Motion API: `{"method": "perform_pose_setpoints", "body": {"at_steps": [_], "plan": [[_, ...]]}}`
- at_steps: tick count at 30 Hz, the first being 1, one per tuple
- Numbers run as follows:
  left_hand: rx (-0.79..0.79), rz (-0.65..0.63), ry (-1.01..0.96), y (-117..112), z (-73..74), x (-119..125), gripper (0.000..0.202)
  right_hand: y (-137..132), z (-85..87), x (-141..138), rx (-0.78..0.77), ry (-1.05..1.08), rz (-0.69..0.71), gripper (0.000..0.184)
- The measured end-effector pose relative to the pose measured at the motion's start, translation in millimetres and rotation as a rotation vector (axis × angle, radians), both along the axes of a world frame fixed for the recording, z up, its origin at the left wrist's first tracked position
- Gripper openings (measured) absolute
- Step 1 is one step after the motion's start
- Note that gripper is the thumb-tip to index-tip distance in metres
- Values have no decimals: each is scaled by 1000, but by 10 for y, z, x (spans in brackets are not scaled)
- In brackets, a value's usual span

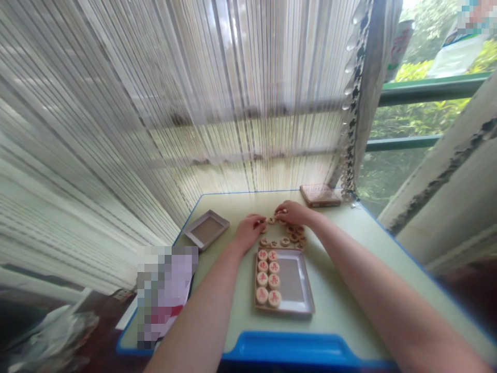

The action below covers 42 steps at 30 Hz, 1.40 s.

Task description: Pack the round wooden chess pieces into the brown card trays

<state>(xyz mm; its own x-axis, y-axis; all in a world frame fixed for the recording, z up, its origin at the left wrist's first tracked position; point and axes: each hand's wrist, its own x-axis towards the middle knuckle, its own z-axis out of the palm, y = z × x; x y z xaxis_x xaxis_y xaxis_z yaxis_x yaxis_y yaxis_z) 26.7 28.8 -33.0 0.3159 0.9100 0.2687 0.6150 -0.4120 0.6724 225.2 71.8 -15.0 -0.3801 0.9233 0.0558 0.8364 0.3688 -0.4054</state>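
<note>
Near the far middle of the table, my left hand has its fingers curled round the edge of a round wooden Chinese chess piece. My right hand, to its right, pinches another piece between thumb and fingers. Between the hands lies a piece with a dark character. Several more loose pieces form a rough ring and a cluster below my right hand. Closer to me, an open shallow box holds two columns of red-marked pieces on its left side; the right side of its floor is bare.
An empty box lid or tray lies at the left, and a closed flat box at the far right corner. A blurred-out item rests on the left edge. String curtains hang behind the table.
</note>
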Motion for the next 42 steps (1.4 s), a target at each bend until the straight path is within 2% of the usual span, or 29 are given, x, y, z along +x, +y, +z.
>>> {"method": "perform_pose_setpoints", "body": {"at_steps": [2,4,6,7,9,13,19,24,29,32,36,38,42], "plan": [[-6,-13,-2,-12,1,-7,31,0,40,35,-95,33,-49,34],[-22,-33,4,-23,0,-18,39,-12,85,79,-239,107,-83,49],[-27,-55,20,-29,-2,-28,47,-27,114,114,-358,148,-82,63],[-26,-64,22,-30,-3,-32,48,-33,119,122,-379,148,-73,64],[-32,-53,9,-27,-5,-36,43,-40,108,120,-321,128,-56,57],[-44,-5,-25,-18,-3,-36,32,-37,67,84,-85,57,-21,36],[-8,-27,-39,-27,-8,-35,33,-46,103,68,-195,21,-73,41],[18,13,-28,-38,-13,-39,35,-53,119,21,-96,-76,-140,28],[55,67,74,-53,17,-47,34,-53,128,29,-89,-90,-166,40],[43,55,94,-55,31,-40,33,-55,123,31,-18,-53,-103,36],[72,-9,97,-57,35,-32,28,-56,85,-7,132,-29,93,34],[75,-23,108,-59,35,-31,27,-46,62,-23,124,-34,134,29],[112,-16,122,-59,32,-24,25,-16,26,-22,49,30,96,31]]}}
